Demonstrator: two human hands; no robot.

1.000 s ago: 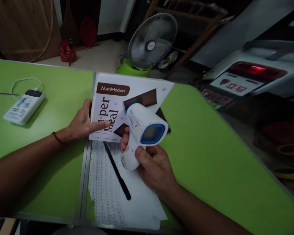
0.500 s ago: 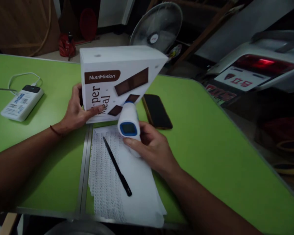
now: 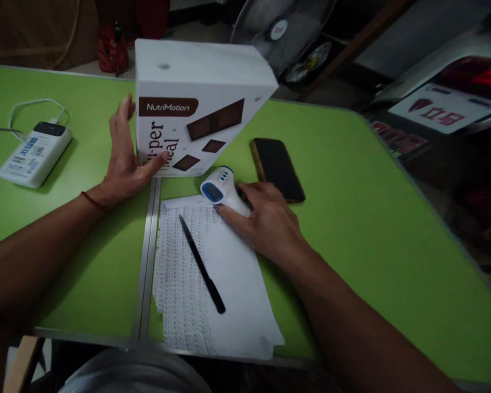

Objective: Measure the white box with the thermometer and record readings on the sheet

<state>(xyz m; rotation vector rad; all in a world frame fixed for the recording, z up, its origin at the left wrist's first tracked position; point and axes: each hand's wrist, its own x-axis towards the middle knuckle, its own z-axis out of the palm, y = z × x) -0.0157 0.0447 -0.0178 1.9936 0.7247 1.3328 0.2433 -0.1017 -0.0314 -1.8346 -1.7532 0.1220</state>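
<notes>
A white NutriMotion box [image 3: 163,131] stands upright on the green table. My left hand [image 3: 125,158] is at its left edge with fingers spread, the thumb lying across the front face. A white and blue infrared thermometer [image 3: 223,188] rests low at the top edge of the paper sheets, its small screen facing me. Around its handle are the thumb and fingers of my right hand [image 3: 270,218]; part of the handle is hidden by them. On the written paper sheets [image 3: 241,295] lies a black pen [image 3: 202,265].
Right of the box lies a dark phone [image 3: 278,169] in a brownish case. A white power bank [image 3: 36,155] with a cable sits at the left. Beyond the table stand a fan [image 3: 278,30] and a vehicle with a red tail light [image 3: 486,76]. A metal seam [image 3: 147,262] crosses the table.
The thermometer has come down and away from the box front to the top of the papers, with my right hand. My left fingers have spread off the box's side. The view has shifted.
</notes>
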